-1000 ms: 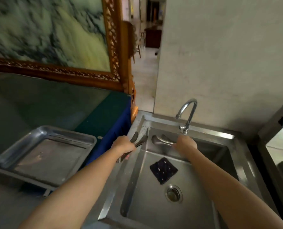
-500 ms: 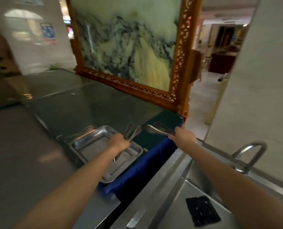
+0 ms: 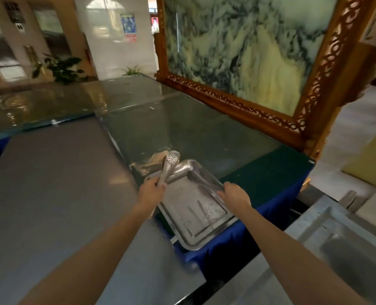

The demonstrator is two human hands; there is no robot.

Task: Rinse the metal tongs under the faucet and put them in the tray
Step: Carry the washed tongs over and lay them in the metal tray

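Left hand (image 3: 151, 190) and right hand (image 3: 234, 195), fingers closed, each grip tongs (image 3: 168, 167), now above the tray (image 3: 195, 235), away from the sink.

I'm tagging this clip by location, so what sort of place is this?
Probably a restaurant or hotel service area: a steel counter, a metal tray on a skirted buffet table, and a large carved-frame painting.

- The shiny silver metal tongs (image 3: 168, 167) carry a pattern of small round holes on the spoon-shaped end.
- The rectangular silver steel tray (image 3: 195, 208) shows dull grey streaks.
- The dark green bench top (image 3: 204, 133) has a bright blue cloth skirt (image 3: 224, 247).
- The carved orange-brown wooden frame (image 3: 314, 84) surrounds a green, yellow and black marbled stone panel (image 3: 248, 51).
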